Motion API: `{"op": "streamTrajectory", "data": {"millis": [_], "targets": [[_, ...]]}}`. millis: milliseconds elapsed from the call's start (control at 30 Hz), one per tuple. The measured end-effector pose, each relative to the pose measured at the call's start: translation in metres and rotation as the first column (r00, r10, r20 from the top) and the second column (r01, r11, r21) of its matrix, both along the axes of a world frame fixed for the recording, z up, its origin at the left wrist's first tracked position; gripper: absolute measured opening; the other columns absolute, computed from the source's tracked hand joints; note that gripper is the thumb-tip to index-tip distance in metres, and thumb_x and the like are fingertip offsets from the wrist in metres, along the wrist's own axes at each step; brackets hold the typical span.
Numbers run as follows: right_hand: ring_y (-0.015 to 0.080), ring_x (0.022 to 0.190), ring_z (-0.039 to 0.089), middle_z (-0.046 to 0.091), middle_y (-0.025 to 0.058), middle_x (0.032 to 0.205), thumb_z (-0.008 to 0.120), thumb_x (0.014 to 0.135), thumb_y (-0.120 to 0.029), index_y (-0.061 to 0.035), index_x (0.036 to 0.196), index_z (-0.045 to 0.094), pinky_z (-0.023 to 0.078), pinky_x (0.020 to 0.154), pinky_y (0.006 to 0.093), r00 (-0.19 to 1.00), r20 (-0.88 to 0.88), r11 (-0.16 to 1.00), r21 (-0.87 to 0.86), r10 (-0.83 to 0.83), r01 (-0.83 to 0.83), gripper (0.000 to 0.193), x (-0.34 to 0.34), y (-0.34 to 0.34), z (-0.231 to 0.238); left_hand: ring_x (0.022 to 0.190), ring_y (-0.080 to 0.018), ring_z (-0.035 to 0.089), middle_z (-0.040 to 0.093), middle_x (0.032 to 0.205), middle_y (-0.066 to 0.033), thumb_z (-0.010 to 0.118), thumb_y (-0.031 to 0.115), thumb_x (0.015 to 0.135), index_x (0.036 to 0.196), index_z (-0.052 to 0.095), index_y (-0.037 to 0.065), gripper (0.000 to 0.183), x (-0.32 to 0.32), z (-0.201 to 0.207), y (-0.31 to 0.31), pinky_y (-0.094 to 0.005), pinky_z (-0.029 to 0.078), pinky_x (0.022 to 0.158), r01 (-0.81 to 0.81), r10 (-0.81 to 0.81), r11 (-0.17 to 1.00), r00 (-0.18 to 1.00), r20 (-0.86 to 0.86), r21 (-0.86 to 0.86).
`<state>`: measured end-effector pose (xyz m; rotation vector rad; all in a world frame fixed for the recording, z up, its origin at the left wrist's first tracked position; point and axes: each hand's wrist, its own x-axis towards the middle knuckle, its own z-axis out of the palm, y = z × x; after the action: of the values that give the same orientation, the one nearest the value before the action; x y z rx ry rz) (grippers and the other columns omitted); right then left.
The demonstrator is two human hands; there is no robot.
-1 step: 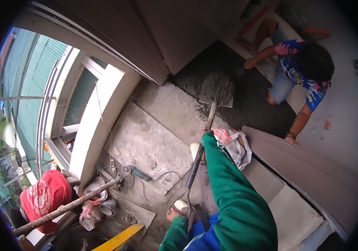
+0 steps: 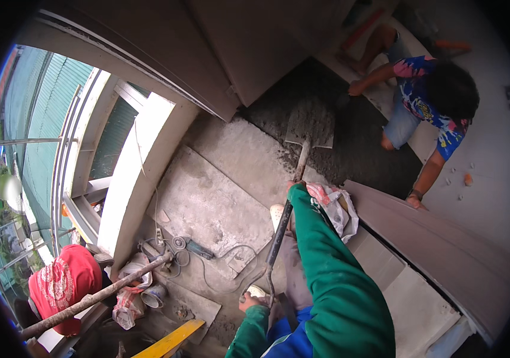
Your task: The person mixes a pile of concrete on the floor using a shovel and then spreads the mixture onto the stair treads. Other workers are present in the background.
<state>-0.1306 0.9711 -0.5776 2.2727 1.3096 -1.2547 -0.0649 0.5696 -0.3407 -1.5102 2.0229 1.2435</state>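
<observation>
One shovel [image 2: 279, 231] is in my grip, slanting away from me over the pale concrete floor [image 2: 237, 143]. My left hand [image 2: 249, 302] is closed on the end of its handle, low in the view; my right hand [image 2: 293, 185] is wrapped round the shaft farther up, though the green sleeve [image 2: 332, 268] covers part of it, so I would not swear to how tightly those fingers are curled. The blade [image 2: 311, 125] is over the near side of a dark, wet-looking patch of cement mix [image 2: 362, 137] and is coated with the same grey stuff; from above I cannot tell whether it rests on the patch or sits just clear of it.

Beside my right forearm is a white and red plastic sack [image 2: 339, 209], near a long brownish panel [image 2: 422, 238]. Across the patch crouches a co-worker [image 2: 425, 101] in a bright blue patterned shirt, one arm reaching toward the mix, the other down to the panel's edge. To my left lies a power tool [image 2: 199, 249]. Lower left, a person in a red top [image 2: 67, 280] bends beside a long pole [image 2: 97, 295], with a bucket [image 2: 154, 295] and a yellow bar [image 2: 171, 340] nearby.
</observation>
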Motion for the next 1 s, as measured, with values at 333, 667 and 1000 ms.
{"op": "streamTrajectory", "data": {"millis": [333,667,1000], "targets": [[0.0331,0.088,0.067,0.067,0.0203,0.091,0.076,0.068,-0.023,0.0013,0.101,0.057,0.053,0.078,0.0426,0.992,-0.092,0.986,0.135,-0.089,0.101,0.045,-0.058,0.218,-0.114,0.05,-0.0301,0.05,0.047,0.058,-0.0126,0.052,0.018,0.082,0.073,0.047,0.001,0.02,-0.094,-0.017,0.265,-0.0449,0.048,0.053,0.006,-0.121,0.9,0.964,0.237,0.435],[0.0384,0.1,0.063,0.065,0.0259,0.102,0.078,0.066,-0.025,0.0034,0.106,0.06,0.051,0.088,0.0426,0.994,0.022,0.924,0.365,0.109,-0.11,0.052,-0.001,0.16,0.023,0.057,-0.0241,0.054,0.052,0.064,-0.0105,0.052,0.016,0.083,0.076,0.051,0.002,0.016,-0.094,0.029,0.166,-0.0358,0.049,0.054,0.162,-0.386,0.825,0.86,0.332,0.541],[0.0396,0.098,0.064,0.064,0.0252,0.105,0.077,0.068,-0.014,0.0049,0.121,0.039,0.053,0.087,0.0389,0.993,0.085,0.966,0.25,-0.083,0.059,0.068,0.018,0.101,0.112,0.057,-0.0204,0.054,0.053,0.072,-0.0109,0.054,0.015,0.082,0.083,0.053,0.0,0.016,-0.116,0.017,0.04,-0.0326,0.054,0.058,-0.247,-0.031,0.747,0.914,0.404,0.617]]}}
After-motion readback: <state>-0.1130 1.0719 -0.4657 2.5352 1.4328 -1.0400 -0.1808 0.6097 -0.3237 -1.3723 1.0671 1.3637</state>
